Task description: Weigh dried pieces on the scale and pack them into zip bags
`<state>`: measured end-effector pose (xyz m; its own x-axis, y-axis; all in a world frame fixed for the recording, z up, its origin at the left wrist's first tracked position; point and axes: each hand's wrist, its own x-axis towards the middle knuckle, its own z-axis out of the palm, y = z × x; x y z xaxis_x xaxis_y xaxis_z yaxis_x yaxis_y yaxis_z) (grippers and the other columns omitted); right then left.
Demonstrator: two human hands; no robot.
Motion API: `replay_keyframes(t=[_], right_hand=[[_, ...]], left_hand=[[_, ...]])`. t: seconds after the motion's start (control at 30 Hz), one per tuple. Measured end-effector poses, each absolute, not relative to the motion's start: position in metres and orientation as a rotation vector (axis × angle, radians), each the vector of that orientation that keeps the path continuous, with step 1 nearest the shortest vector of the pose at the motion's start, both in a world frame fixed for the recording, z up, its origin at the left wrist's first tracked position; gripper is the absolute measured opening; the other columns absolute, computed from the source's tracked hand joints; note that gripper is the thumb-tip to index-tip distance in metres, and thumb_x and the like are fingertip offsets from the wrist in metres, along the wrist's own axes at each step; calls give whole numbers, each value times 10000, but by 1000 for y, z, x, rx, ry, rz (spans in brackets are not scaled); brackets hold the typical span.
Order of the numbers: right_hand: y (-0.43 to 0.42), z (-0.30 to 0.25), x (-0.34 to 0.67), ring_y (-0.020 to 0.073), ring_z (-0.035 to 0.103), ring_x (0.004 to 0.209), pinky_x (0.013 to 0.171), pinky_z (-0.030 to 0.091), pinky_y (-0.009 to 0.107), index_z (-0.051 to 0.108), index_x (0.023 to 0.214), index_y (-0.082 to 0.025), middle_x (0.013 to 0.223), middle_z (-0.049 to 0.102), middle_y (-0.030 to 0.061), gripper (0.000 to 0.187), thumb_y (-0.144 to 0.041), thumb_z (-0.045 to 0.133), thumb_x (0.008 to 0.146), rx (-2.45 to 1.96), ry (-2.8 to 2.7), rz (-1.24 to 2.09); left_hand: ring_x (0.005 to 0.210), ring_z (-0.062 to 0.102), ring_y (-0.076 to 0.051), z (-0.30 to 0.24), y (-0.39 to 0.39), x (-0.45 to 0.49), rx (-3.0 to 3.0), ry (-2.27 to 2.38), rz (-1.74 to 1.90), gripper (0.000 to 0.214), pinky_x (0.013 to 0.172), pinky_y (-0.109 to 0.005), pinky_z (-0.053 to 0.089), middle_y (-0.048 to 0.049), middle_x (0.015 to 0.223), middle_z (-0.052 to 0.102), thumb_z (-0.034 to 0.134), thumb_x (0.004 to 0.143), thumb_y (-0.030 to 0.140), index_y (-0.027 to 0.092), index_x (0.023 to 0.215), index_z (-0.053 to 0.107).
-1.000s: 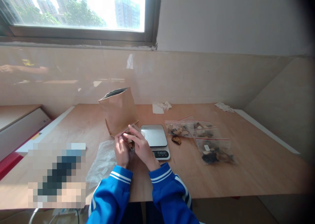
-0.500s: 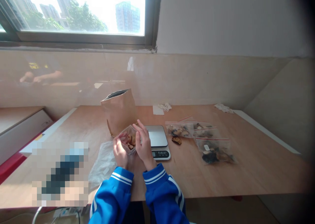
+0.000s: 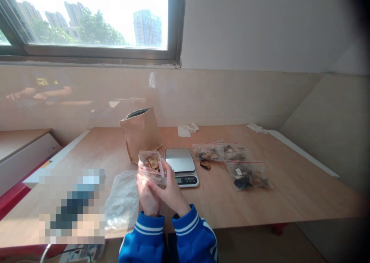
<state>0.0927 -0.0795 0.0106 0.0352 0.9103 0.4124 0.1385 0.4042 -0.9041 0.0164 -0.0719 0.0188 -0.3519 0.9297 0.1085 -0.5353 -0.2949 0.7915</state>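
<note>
Just left of the scale [image 3: 180, 160], your left hand [image 3: 148, 197] and right hand [image 3: 170, 188] both hold the clear bag [image 3: 154, 175] of dried slices [image 3: 153, 163], newly turned red strip [image 3: 148, 170] toward you, apparently easing access.

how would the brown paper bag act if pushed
The brown paper bag would probably dent or fold, as its walls look thin at the open mouth. It might tip fairly easily, since it stands tall and upright. Weight is hard to judge because its inside is mostly hidden.
</note>
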Motion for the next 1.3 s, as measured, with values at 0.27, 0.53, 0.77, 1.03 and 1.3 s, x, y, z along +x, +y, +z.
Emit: replay_keyframes(t=[0.27, 0.53, 0.77, 1.03, 1.3], right_hand=[[-97, 33, 126, 217, 664, 1025, 916, 525, 382, 536, 1033, -230, 1118, 694, 58, 310, -420, 666, 826, -820, -882, 1136], [-104, 41, 127, 204, 704, 893, 830, 550, 359, 554, 906, -214, 1003, 741, 54, 270, -473, 613, 859, -735, -742, 1184], [-103, 37, 159, 256, 653, 1060, 990, 454, 431, 636, 798, -195, 1081, 724, 97, 304, -498, 646, 822, -996, -1099, 956], [-99, 27, 162, 163, 639, 576, 559, 489, 276, 582, 811, -190, 760, 712, 53, 389, -577, 628, 807, -1062, -895, 838], [-95, 17, 146, 214, 701, 793, 708, 562, 345, 507, 1313, -191, 876, 732, 69, 695, -694, 487, 835, -823, -890, 1192]], left_hand=[[1467, 174, -213, 24, -90, 14, 815, 1115, 1809, 662, 1195, -365, 173, -30, 1589, 223, 601, 857, 436, 297, 1445, 331], [1108, 604, -204, 16, -98, 22, 734, 920, 1588, 572, 954, -352, 470, -58, 1159, 628, 735, 737, 419, 235, 1217, 483], [947, 646, -177, 11, -95, -2, 1063, 1157, 1616, 605, 854, -317, 514, -29, 1048, 631, 777, 698, 375, 230, 1201, 474], [836, 671, -181, 16, -101, -10, 1301, 1211, 1515, 622, 781, -313, 542, -32, 955, 666, 849, 583, 347, 218, 1102, 530], [809, 677, -235, 47, -108, -6, 965, 1077, 1564, 645, 547, -332, 553, -88, 1049, 642, 416, 852, 649, 210, 1322, 463]])
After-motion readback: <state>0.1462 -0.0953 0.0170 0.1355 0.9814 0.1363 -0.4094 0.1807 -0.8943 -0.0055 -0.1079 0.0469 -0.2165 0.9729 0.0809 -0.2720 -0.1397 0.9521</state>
